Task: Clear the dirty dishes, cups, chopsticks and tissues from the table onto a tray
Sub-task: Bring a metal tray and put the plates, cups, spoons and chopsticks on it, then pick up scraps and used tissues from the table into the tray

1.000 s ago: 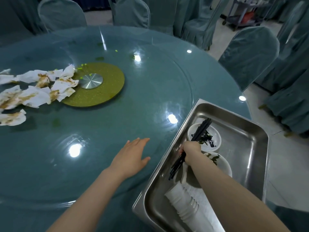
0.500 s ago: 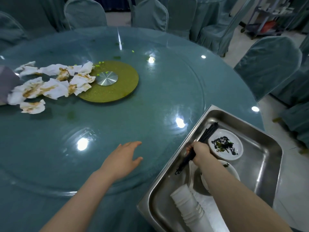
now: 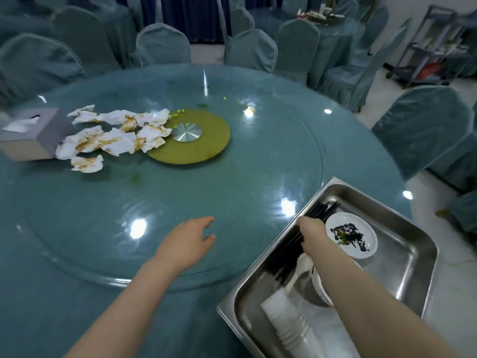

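Note:
A steel tray (image 3: 402,275) sits at the table's near right edge. Inside it, my right hand (image 3: 313,235) grips a bundle of black chopsticks (image 3: 289,251) lying along the tray's left wall. Right of that hand rests a white plate (image 3: 361,235) smeared with dark food. A stack of white cups (image 3: 286,321) lies on its side at the tray's near end, a white spoon (image 3: 299,270) above it. My left hand (image 3: 187,244) rests flat on the glass, fingers apart, empty. Several stained tissues (image 3: 111,138) lie scattered at the far left.
A grey tissue box (image 3: 33,135) stands left of the tissues. A green turntable disc (image 3: 191,136) with a metal hub marks the table's middle; green crumbs dot the glass. Covered chairs (image 3: 418,127) ring the table, and a service cart (image 3: 438,45) stands far right.
The view has lifted and turned left, bringing the tissue box into sight. My right hand has kept hold of the chopsticks and lowered them against the tray's left wall. My left hand has stayed put.

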A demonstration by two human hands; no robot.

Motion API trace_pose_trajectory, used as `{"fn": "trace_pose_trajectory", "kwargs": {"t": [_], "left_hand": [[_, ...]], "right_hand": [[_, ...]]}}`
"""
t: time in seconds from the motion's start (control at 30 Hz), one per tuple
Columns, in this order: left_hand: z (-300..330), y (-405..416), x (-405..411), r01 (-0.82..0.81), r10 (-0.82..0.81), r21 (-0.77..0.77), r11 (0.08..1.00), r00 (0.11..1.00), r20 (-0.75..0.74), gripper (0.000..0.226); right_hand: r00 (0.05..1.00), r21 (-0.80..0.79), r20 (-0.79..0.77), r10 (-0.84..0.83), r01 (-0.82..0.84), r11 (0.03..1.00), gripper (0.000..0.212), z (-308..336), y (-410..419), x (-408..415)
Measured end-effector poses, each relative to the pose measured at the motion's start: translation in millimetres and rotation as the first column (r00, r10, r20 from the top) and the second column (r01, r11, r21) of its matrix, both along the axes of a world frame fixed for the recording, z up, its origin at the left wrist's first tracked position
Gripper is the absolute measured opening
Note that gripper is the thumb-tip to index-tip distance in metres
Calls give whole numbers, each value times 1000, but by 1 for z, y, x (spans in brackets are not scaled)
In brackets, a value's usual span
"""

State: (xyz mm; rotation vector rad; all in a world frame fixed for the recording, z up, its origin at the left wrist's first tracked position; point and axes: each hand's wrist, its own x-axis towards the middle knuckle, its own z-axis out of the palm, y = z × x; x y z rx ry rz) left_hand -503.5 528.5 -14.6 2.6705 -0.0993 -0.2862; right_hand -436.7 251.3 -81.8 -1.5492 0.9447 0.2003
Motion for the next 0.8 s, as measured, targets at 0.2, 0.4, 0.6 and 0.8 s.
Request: {"fn": "trace_pose_trajectory", "kwargs": {"t": [0.2, 0.4, 0.6, 0.8], "left_hand": [[16, 30, -21, -70, 70, -21, 997, 997, 25, 48], [30, 90, -40, -254, 254, -1, 967, 965, 69, 46], [20, 137, -50, -394, 397, -75, 916, 917, 43, 45], [-14, 175, -50, -479, 475, -67, 875, 878, -68, 46]], "right_hand": [[975, -95, 185, 121, -104, 990, 27, 49, 19, 5], [852, -265, 127, 508, -464, 845, 34, 59, 91, 10], [494, -419, -13, 869, -792, 444, 22, 24, 175, -10], [-12, -487, -318, 948, -856, -174, 61, -19, 232, -19]]}}
